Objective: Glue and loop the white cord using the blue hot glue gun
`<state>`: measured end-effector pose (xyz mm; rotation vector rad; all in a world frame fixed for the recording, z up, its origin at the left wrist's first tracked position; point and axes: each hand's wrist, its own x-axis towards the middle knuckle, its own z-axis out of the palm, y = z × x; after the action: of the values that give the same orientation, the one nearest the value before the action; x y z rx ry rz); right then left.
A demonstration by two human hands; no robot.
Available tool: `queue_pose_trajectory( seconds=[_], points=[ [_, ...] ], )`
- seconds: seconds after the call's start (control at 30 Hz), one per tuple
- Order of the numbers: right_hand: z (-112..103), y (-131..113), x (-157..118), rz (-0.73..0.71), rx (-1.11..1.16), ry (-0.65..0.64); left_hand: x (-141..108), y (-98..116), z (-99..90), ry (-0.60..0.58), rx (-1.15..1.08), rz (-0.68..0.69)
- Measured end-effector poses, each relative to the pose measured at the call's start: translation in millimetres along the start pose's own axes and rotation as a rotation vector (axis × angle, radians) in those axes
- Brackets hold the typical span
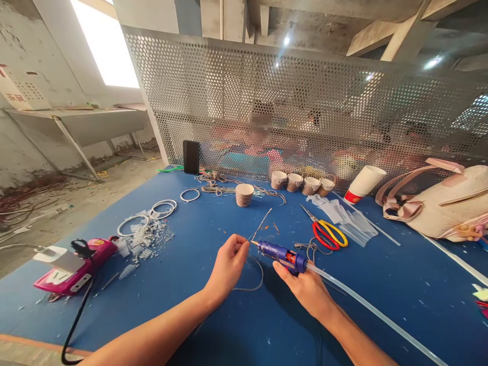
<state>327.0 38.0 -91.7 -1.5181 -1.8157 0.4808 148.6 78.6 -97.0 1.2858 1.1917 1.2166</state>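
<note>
My right hand (305,290) is wrapped round a blue hot glue gun (280,254), its nozzle pointing left. A long clear glue stick (366,305) runs out of its back end toward the lower right. Just left of the nozzle, my left hand (231,259) pinches a thin cord (263,222), whose free end slants up to the right. The nozzle tip is close to the pinching fingers; whether it touches the cord I cannot tell. Beyond the hands stands a small cup (244,196) with a rough, cord-like outside.
Red-and-yellow-handled scissors (328,234) lie right, near clear plastic strips (346,218). Several wrapped cups (295,182) line the perforated screen (229,101). Stacked paper cups (365,183) and a pink bag (450,203) are farther right. White rings (163,209) and a pink power strip (76,269) are left.
</note>
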Motion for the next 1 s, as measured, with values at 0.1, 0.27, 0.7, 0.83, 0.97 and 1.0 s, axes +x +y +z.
queue_pose_trajectory(
  seconds=[0.1, 0.27, 0.7, 0.83, 0.97, 1.0],
  points=[
    [-0.4, 1.4, 2.6, 0.022, 0.045, 0.007, -0.8, 1.9, 0.5, 0.008, 0.001, -0.001],
    [-0.7, 2.9, 3.5, 0.002, 0.029, -0.012, -2.1, 2.4, 0.4, -0.001, 0.037, -0.001],
    [-2.6, 1.6, 5.5, -0.033, 0.010, 0.023, -2.9, 4.5, 0.6, -0.010, 0.056, -0.013],
    [-4.6, -0.8, 3.0, -0.026, -0.017, -0.061, -2.3, 5.7, 0.2, -0.009, 0.046, -0.012],
    [-3.7, -1.6, 3.9, 0.017, 0.012, -0.044, -2.2, 4.5, 0.6, -0.010, 0.033, -0.023],
    [-3.3, -1.1, 4.6, 0.029, 0.026, -0.029, -2.3, 4.2, 0.7, -0.011, 0.032, -0.026]
  ],
)
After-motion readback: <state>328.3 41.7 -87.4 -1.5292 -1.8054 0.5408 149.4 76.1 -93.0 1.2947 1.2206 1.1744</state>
